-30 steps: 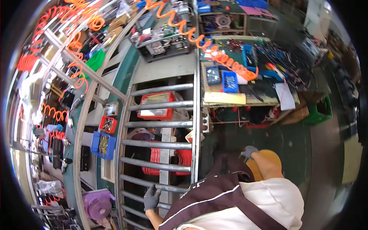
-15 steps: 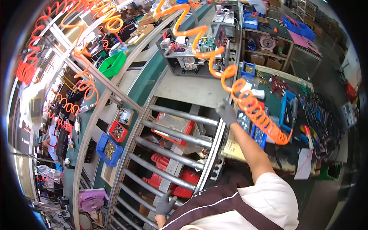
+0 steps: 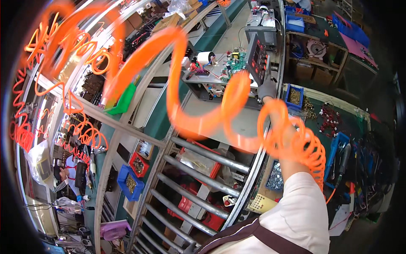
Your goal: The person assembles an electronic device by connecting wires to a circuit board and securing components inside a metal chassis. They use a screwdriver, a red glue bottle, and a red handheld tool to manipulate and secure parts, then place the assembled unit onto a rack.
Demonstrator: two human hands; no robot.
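In its grey glove, my right hand [image 3: 266,90] is at the lower right edge of an upright dark front panel [image 3: 256,59]. Its fingers run up along the panel's edge and are partly hidden there. The panel belongs to an open-cased electrical unit [image 3: 203,87] with a green circuit board [image 3: 237,64], wires and a white-and-black cylinder on top. An orange coiled hose [image 3: 173,80] hangs across the view, blurred, and covers part of the unit and my right forearm. Only a bit of my left glove [image 3: 191,248] shows at the lower edge, by the rollers; its fingers are hidden.
Metal rollers [image 3: 198,167] lie before me, with red bins under them. A second unit [image 3: 261,27] stands farther up the line. To the right, a bench holds blue trays [image 3: 294,95], screws and dark cables. A blue bin [image 3: 130,183] and a red bin [image 3: 138,164] sit at left.
My right hand has gone forward from the roller frame's rail to the unit's front panel. My left hand has mostly dropped out of view. The orange hose has swung closer, and the view has shifted.
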